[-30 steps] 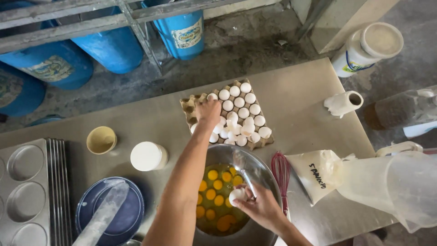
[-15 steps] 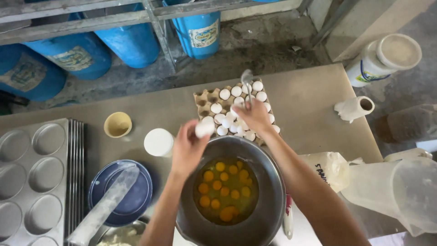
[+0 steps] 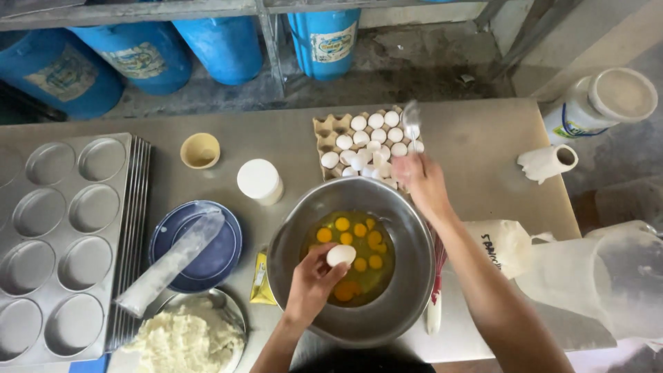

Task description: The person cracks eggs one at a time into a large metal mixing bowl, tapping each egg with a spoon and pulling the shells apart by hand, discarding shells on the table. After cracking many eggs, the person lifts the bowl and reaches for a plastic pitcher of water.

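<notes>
Going left to right: far left of the frame there's a stack of metal muffin trays (image 3: 65,235) with round shallow cups, dull grey and all bare. Just right of them sits a dark blue plate (image 3: 224,262) with a clear plastic bag of something white (image 3: 169,262) lying across it, and below that a shiny metal dish (image 3: 231,304) heaped with a pale, lumpy mass. A small yellowish cup (image 3: 200,150) and a white lidded tub (image 3: 260,181) stand higher up on the grey tabletop (image 3: 483,131).

Middle of the frame is the big steel mixing bowl (image 3: 407,304), smooth and reflective, with a good number of yolks already floating in clear whites. So the cracking looks well underway to me, but not finished: the left hand (image 3: 312,284) is closed around a whole white egg (image 3: 340,255) right over the bowl, shell looks unbroken from here.

Above the bowl, the cardboard egg tray (image 3: 328,128) has plenty of white eggs left, plus a few empty pockets on its left side. The right hand (image 3: 421,181) hovers at the tray's lower right corner, fingers pinched on a thin metal spoon (image 3: 411,117) pointing up.

Right side: a tied plastic bag of white powder (image 3: 507,245), a whisk with reddish wires (image 3: 435,290), a paper roll (image 3: 549,162) and a white lidded container (image 3: 601,103).
</notes>
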